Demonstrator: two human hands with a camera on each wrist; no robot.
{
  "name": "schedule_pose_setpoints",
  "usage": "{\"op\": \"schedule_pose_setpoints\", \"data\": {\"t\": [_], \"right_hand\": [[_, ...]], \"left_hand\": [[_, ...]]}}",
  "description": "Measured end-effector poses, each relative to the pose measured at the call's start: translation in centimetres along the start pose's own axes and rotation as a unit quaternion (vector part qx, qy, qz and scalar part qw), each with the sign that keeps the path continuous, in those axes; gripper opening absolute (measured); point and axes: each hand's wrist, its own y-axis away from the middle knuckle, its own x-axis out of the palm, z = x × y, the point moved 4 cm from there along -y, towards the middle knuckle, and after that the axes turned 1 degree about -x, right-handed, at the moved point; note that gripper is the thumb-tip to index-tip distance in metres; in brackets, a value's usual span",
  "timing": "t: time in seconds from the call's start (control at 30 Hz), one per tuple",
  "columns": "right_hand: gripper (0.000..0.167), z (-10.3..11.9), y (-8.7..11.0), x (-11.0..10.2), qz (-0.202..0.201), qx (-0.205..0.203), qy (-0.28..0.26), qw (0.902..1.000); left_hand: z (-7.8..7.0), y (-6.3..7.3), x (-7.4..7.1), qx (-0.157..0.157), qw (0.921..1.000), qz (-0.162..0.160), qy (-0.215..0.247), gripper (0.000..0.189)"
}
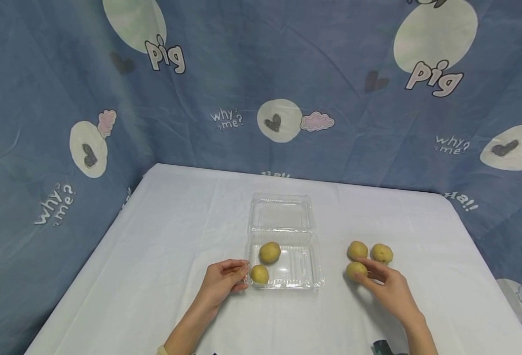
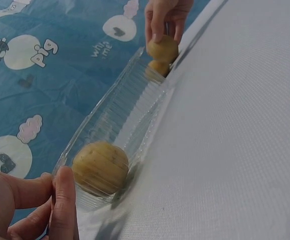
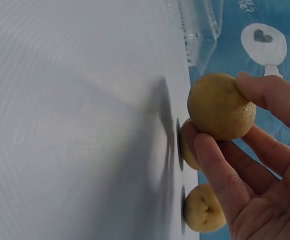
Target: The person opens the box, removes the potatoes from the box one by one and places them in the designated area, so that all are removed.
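A clear plastic clamshell box (image 1: 297, 264) lies with its lid (image 1: 280, 214) folded back on the table. Two yellow potatoes sit in its left side, one potato (image 1: 270, 252) behind the other potato (image 1: 259, 274). My left hand (image 1: 222, 282) pinches the box's left rim between thumb and fingers. To the right of the box, my right hand (image 1: 387, 290) holds a potato (image 3: 219, 107) by its fingertips, lifted off the cloth. Two more potatoes rest just beyond that hand: a left potato (image 1: 357, 250) and a right potato (image 1: 383, 253).
A white cloth (image 1: 163, 236) covers the table. Behind it and along the sides hangs a blue printed curtain (image 1: 225, 64). A small dark object (image 1: 382, 347) shows by the right forearm at the bottom edge.
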Motion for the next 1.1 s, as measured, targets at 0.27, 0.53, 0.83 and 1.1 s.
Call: {"op": "schedule_pose_setpoints", "data": {"t": [0.27, 0.53, 0.83, 1.1], "right_hand": [[0.048, -0.27, -0.06, -0.05, -0.001, 0.001, 0.000, 1.0000], [0.045, -0.50, -0.14, 0.00, -0.015, -0.008, 0.020, 0.9996], [0.047, -0.62, -0.19, -0.04, -0.017, -0.007, 0.030, 0.9994], [0.051, -0.91, -0.34, -0.44, -0.019, 0.003, 0.042, 0.9989]], "left_hand": [[0.05, -0.02, -0.04, -0.003, 1.0000, -0.001, 0.003, 0.030], [0.07, -0.10, -0.03, -0.001, 1.0000, 0.003, 0.004, 0.030], [0.06, -0.15, -0.10, 0.006, 0.9999, 0.006, 0.005, 0.028], [0.15, -0.25, -0.08, 0.007, 1.0000, 0.005, 0.004, 0.028]]}}
